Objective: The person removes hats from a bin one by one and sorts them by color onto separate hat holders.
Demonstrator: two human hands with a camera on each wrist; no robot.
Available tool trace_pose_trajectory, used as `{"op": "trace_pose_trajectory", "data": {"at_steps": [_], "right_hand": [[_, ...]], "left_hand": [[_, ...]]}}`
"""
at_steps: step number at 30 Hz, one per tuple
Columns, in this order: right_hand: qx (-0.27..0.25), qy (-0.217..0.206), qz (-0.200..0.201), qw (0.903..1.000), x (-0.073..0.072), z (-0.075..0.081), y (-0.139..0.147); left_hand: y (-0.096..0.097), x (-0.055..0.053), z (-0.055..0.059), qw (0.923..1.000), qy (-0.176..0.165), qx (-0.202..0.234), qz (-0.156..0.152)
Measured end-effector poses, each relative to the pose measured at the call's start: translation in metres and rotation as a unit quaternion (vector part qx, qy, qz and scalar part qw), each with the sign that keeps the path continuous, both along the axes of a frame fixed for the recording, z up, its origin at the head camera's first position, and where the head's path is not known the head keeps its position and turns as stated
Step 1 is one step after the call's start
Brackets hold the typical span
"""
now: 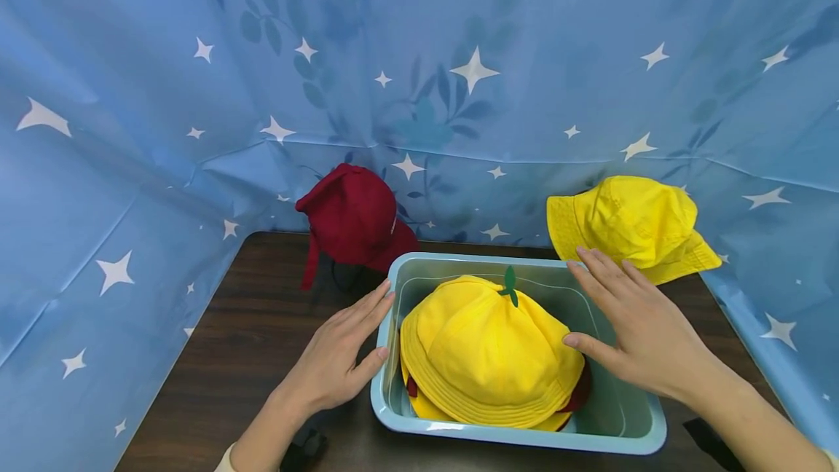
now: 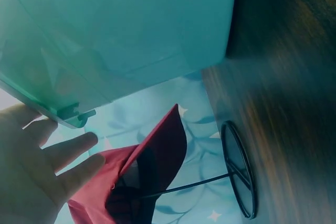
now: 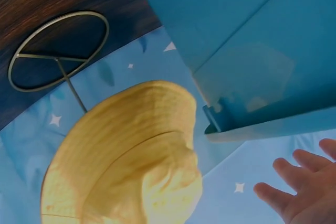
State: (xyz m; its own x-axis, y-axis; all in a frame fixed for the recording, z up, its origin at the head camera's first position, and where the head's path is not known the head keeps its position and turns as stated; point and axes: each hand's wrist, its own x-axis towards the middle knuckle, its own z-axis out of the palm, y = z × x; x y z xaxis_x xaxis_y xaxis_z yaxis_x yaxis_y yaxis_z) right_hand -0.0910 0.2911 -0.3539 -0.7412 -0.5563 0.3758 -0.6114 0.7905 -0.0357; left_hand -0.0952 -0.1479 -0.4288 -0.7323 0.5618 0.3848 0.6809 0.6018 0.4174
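A light blue plastic bin [image 1: 524,440] holds a yellow bucket hat [image 1: 491,355] with a green leaf-shaped tip. Dark red and more yellow cloth shows under that hat. My left hand [image 1: 337,352] is at the bin's left rim, fingers straight; in the left wrist view the hand [image 2: 31,166] overlaps the rim's edge. Over the right side of the bin is my right hand [image 1: 639,326], its fingers spread and nothing held. The right wrist view has this hand [image 3: 310,182] apart from the bin's rim [image 3: 278,125].
Behind the bin at left, a dark red cap [image 1: 357,217] sits on a black wire stand [image 2: 239,169]. At back right another yellow bucket hat [image 1: 629,224] rests on a metal wire stand [image 3: 58,56]. Starry blue cloth [image 1: 419,93] hangs behind the dark wooden table [image 1: 216,355].
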Motion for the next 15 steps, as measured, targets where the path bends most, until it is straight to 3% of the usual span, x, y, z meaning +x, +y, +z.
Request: {"op": "trace_pose_trajectory", "data": {"at_steps": [9, 15], "right_hand": [[0.007, -0.006, 0.022, 0.9997, -0.003, 0.002, -0.013], [0.01, -0.047, 0.037, 0.9982, -0.003, 0.004, -0.024]], "left_hand": [[0.001, 0.0, 0.001, 0.9997, -0.011, 0.021, -0.001], [0.001, 0.002, 0.002, 0.999, -0.039, 0.024, 0.003]]}}
